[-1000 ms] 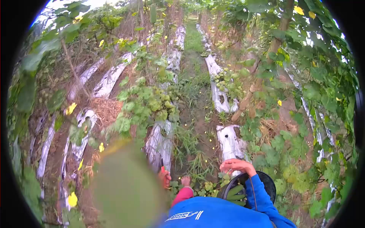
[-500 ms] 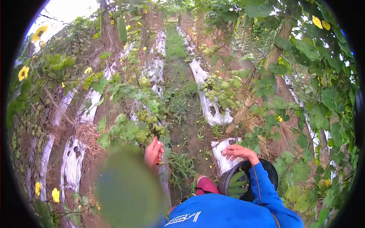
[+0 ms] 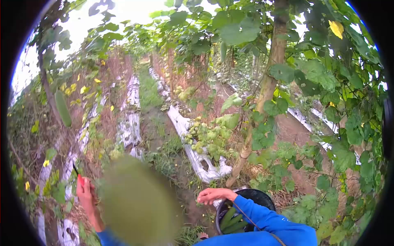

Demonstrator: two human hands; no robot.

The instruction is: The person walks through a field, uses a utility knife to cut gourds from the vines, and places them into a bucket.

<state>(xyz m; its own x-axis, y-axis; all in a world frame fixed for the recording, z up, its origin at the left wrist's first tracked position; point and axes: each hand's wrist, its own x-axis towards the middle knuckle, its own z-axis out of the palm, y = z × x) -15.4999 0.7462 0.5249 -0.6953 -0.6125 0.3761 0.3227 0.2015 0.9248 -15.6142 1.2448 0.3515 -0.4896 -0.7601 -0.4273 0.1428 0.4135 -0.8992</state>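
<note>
My left hand [image 3: 86, 197], at the lower left, is closed around the red handle of a small knife [image 3: 79, 178], its thin dark blade pointing up. Up and to the left of it hangs a long green gourd [image 3: 62, 108]. My right hand [image 3: 214, 195] is held palm down with curled fingers, and nothing shows in them. Its wrist is over the near rim of a black bucket [image 3: 262, 197], which has several green gourds [image 3: 233, 221] inside. A brown cord [image 3: 250, 219] runs along my right sleeve. A blurred green shape [image 3: 139, 201] close to the camera hides part of the left forearm.
A grassy path [image 3: 150, 90] leads away between rows covered with torn whitish plastic sheet [image 3: 193, 151]. A slanted wooden post [image 3: 269, 74] stands right of centre. Leafy vines [image 3: 340, 123] crowd the right side. Another gourd [image 3: 223, 51] hangs farther off.
The view has swung up and to the right. My left hand with the knife has moved out to the left, away from the leafy plant. My right hand's fingers look more gathered.
</note>
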